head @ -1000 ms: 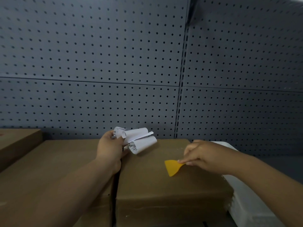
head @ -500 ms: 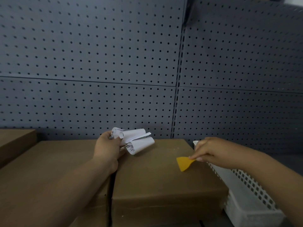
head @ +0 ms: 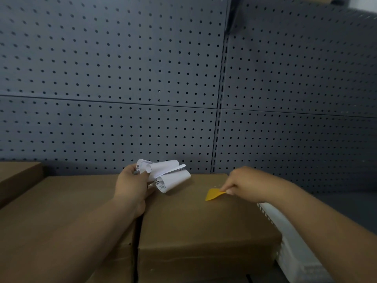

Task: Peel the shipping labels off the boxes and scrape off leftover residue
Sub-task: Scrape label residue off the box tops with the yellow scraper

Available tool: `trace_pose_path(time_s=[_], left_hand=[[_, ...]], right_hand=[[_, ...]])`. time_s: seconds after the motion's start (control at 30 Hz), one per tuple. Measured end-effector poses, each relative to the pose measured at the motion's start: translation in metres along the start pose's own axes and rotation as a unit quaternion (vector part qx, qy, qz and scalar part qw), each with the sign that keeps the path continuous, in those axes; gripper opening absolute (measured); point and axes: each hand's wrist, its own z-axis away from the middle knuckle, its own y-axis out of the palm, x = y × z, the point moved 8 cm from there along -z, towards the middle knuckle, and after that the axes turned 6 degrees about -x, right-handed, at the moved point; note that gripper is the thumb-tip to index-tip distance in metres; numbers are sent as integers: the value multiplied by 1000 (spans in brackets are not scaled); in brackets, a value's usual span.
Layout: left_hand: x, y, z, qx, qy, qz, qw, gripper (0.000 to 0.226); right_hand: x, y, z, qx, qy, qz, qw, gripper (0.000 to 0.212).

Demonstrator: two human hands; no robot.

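A brown cardboard box (head: 204,219) lies in front of me, its top bare. My left hand (head: 132,186) grips a bunch of curled white shipping labels (head: 165,174) above the box's far left corner. My right hand (head: 244,183) pinches a small yellow plastic scraper (head: 213,194), whose blade points left and down onto the box top near its far right side. A second, wider cardboard box (head: 61,211) lies directly to the left, partly covered by my left forearm.
A grey pegboard wall (head: 163,78) rises right behind the boxes. A white perforated basket (head: 289,240) stands against the right side of the box. Another cardboard box (head: 18,176) sits at the far left edge.
My right hand drew the scraper to the right across the box top and now holds it a little left again. The left hand kept hold of the labels. The view shifted slightly.
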Motion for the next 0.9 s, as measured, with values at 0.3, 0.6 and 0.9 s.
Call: trace_pose_path(time_s=[0.3, 0.6, 0.9], left_hand=[[2, 0, -3, 3, -5, 7, 1000, 19], [3, -1, -5, -3, -3, 0, 1000, 23], [2, 0, -3, -2, 1, -2, 1000, 19]], right_hand=[[26, 10, -32, -34, 16, -4, 999, 28], [26, -4, -3, 16, 12, -14, 1000, 29], [58, 8, -16, -27, -16, -3, 999, 26]])
